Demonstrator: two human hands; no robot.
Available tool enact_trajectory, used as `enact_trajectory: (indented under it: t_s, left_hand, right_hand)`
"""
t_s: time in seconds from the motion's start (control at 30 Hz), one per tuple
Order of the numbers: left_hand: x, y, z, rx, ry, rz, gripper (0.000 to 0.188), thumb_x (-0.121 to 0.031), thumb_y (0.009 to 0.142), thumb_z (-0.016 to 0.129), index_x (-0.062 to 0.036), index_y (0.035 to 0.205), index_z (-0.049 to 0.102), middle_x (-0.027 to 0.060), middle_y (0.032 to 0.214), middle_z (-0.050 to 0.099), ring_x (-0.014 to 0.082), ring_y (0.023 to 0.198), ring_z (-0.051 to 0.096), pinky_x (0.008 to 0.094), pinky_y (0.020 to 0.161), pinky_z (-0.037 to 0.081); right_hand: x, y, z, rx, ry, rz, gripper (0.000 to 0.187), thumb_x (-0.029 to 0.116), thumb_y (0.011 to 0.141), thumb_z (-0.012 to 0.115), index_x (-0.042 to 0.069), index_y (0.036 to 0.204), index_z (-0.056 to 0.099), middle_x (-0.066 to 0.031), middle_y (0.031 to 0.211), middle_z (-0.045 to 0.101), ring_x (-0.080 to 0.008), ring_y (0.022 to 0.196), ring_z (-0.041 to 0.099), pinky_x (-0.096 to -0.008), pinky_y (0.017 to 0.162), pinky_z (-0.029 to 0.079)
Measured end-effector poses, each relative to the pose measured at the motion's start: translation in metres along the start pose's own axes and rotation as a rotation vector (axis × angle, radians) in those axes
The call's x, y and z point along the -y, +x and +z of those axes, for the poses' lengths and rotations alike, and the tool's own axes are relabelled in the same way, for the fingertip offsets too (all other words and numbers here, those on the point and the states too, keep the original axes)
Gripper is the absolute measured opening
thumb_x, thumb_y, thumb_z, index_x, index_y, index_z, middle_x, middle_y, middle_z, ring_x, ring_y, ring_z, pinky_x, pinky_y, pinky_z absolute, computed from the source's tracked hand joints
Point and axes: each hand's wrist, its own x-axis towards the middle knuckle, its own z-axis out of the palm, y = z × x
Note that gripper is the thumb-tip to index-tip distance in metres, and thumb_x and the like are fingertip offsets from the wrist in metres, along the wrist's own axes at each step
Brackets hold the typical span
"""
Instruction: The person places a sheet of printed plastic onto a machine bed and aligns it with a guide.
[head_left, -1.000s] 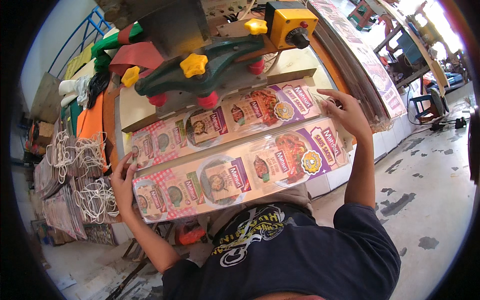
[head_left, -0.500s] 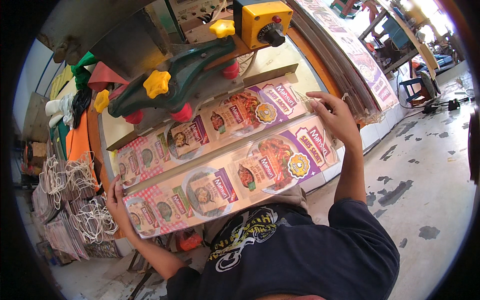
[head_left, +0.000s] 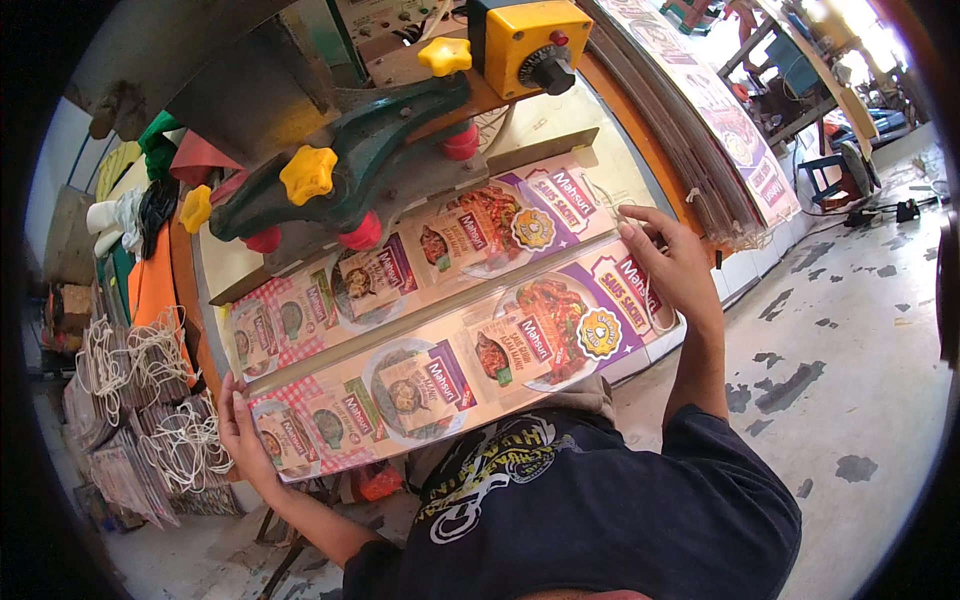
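Observation:
A long printed sheet (head_left: pixel 445 395) with food pictures spans the space in front of me, its near part reaching past the machine's bed toward my shirt. My left hand (head_left: pixel 250 440) grips its left end, fingers along the edge. At the right end, my right hand (head_left: pixel 672 262) pinches the sheet's upper corner. A narrow metal bar (head_left: pixel 430 313) runs lengthwise between this near strip and a matching far printed strip (head_left: pixel 400 262). The far strip lies on the pale bed under the machine's dark green arm (head_left: pixel 345 165), which has yellow star knobs (head_left: pixel 308 176) and red feet (head_left: pixel 361 231).
A yellow control box (head_left: pixel 530 48) with a black dial stands at the back. Stacked printed sheets (head_left: pixel 690 110) lie on the right of the table. Bundles with white cords (head_left: pixel 150 410) are piled at the left. The grey floor (head_left: pixel 830 380) shows worn patches.
The left end of the near strip has shifted slightly down and to the right, with my left hand. My right hand has dropped a little at its corner.

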Motion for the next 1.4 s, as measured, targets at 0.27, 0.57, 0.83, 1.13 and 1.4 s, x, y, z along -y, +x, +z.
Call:
enact_trajectory:
  t_s: [0.27,0.57,0.83,1.13,1.4]
  left_hand:
    - [-0.009,0.001,0.003,0.018,0.035,-0.063,0.049,-0.026,0.105,0.056,0.0027,0.145,0.051,0.0145,0.14,0.058,0.0184,0.124,0.056,0.0319,0.107,0.041]
    - [-0.009,0.018,-0.005,0.101,0.124,-0.097,0.046,-0.029,0.105,0.058,0.0045,0.136,0.06,0.0138,0.134,0.063,0.0174,0.12,0.058,0.0307,0.106,0.041]
    - [-0.009,0.035,-0.007,0.035,0.044,-0.182,0.043,-0.032,0.104,0.06,0.0028,0.129,0.064,0.0033,0.093,0.064,0.0094,0.084,0.057,0.0255,0.078,0.046]
    - [-0.013,0.058,0.001,0.112,0.206,-0.001,0.042,-0.022,0.099,0.068,-0.0062,0.138,0.062,-0.0034,0.076,0.051,0.0062,0.07,0.044,0.0235,0.063,0.037]
    - [0.001,0.066,0.007,0.053,0.268,0.033,0.047,-0.025,0.097,0.071,-0.0032,0.137,0.062,-0.0037,0.075,0.048,0.0061,0.068,0.042,0.0238,0.06,0.034]
  right_hand:
    - [-0.006,0.008,0.011,0.062,0.051,-0.066,0.042,0.033,0.104,0.056,0.008,0.137,0.063,-0.0158,0.108,0.065,-0.0198,0.096,0.064,-0.0316,0.087,0.049]
    - [-0.023,0.019,0.009,0.071,-0.022,-0.286,0.045,0.032,0.104,0.055,0.009,0.143,0.056,-0.0162,0.11,0.067,-0.016,0.088,0.062,-0.0302,0.082,0.049]
    - [-0.009,0.021,-0.003,0.072,0.018,-0.076,0.046,0.03,0.098,0.066,0.005,0.137,0.059,-0.0081,0.087,0.066,-0.0126,0.076,0.06,-0.0287,0.069,0.049]
    - [0.004,0.044,-0.002,0.156,-0.025,-0.134,0.037,0.018,0.098,0.065,0.007,0.133,0.062,-0.0031,0.084,0.062,-0.0083,0.076,0.055,-0.0234,0.069,0.047]
    - [-0.015,0.067,0.002,0.238,0.159,-0.083,0.034,0.014,0.099,0.064,0.004,0.131,0.062,-0.0047,0.091,0.069,-0.0058,0.078,0.058,-0.0229,0.068,0.046]
